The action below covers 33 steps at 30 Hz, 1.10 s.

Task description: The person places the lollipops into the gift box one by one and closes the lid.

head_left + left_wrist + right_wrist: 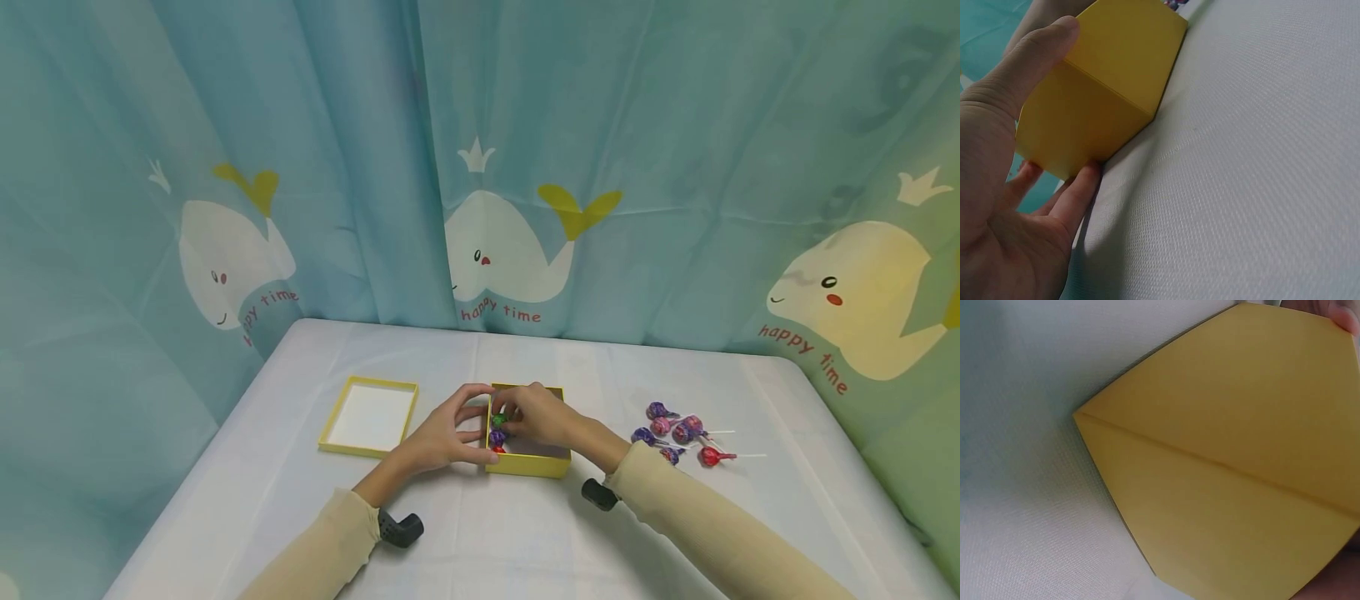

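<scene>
A yellow box (528, 465) without its lid stands on the table, with green (500, 421), purple (497, 437) and red (498, 449) lollipops along its inner left side. My left hand (448, 433) holds the box at its left side, the thumb on the near left corner and the fingers spread along the left wall. My right hand (542, 415) reaches in over the right wall, and its thumb and fingers pinch the green lollipop. Lollipop sticks inside are hidden by this hand. Only the box's yellow outer walls (1222, 412) fill the right wrist view.
A yellow-rimmed lid (369, 417) with a white inside lies left of the box. Right of it, beyond my right forearm, several loose lollipops (684, 432) in purple, pink and red wrappers lie on the white cloth. A whale-print curtain (510, 250) hangs behind the table.
</scene>
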Each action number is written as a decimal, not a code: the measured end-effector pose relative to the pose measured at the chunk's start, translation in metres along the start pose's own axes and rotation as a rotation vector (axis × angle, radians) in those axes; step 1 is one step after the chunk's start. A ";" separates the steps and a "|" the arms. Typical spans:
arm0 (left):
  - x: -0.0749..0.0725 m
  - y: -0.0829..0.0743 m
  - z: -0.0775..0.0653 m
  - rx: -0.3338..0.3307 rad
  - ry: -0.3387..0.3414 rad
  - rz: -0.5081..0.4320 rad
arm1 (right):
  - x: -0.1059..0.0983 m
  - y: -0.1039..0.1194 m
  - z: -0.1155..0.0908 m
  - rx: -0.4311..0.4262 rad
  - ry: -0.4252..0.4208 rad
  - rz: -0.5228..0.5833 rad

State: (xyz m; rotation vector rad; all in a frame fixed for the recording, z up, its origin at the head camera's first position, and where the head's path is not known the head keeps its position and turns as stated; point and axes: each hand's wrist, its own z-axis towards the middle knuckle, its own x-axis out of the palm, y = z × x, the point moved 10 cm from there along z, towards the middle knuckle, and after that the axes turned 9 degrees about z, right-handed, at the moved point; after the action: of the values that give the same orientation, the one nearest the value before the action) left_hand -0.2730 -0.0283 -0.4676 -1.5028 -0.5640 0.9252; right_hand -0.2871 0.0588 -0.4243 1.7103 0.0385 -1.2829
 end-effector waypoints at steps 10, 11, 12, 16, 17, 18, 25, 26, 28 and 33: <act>0.000 -0.001 0.000 0.000 0.002 -0.006 | -0.001 0.001 -0.001 -0.016 -0.003 -0.005; 0.000 -0.001 0.000 0.002 0.003 -0.008 | -0.001 0.001 -0.001 -0.016 -0.001 -0.003; 0.000 -0.001 0.000 0.004 0.003 -0.008 | -0.001 0.001 -0.001 -0.016 0.001 -0.001; 0.000 -0.001 0.000 0.008 0.001 -0.001 | -0.001 0.003 -0.001 -0.019 0.009 0.002; 0.000 0.000 0.000 0.006 -0.001 0.003 | -0.001 0.003 -0.001 -0.016 0.012 0.003; 0.000 0.000 0.000 0.004 -0.003 0.007 | 0.000 0.003 -0.002 -0.016 0.015 0.002; 0.000 0.002 0.001 0.004 -0.007 0.011 | 0.000 0.005 -0.003 -0.039 0.020 0.008; 0.000 0.001 0.001 0.005 -0.007 0.012 | 0.000 0.005 -0.003 -0.037 0.021 0.007; 0.000 0.002 0.001 0.005 -0.008 0.012 | -0.001 0.005 -0.004 -0.041 0.024 0.003; -0.001 0.002 0.001 0.001 -0.011 0.017 | -0.002 0.005 -0.006 -0.016 0.049 -0.019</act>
State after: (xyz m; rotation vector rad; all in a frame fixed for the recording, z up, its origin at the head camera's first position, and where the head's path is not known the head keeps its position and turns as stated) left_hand -0.2743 -0.0290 -0.4695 -1.5045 -0.5592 0.9467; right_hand -0.2813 0.0611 -0.4191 1.7314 0.0934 -1.2519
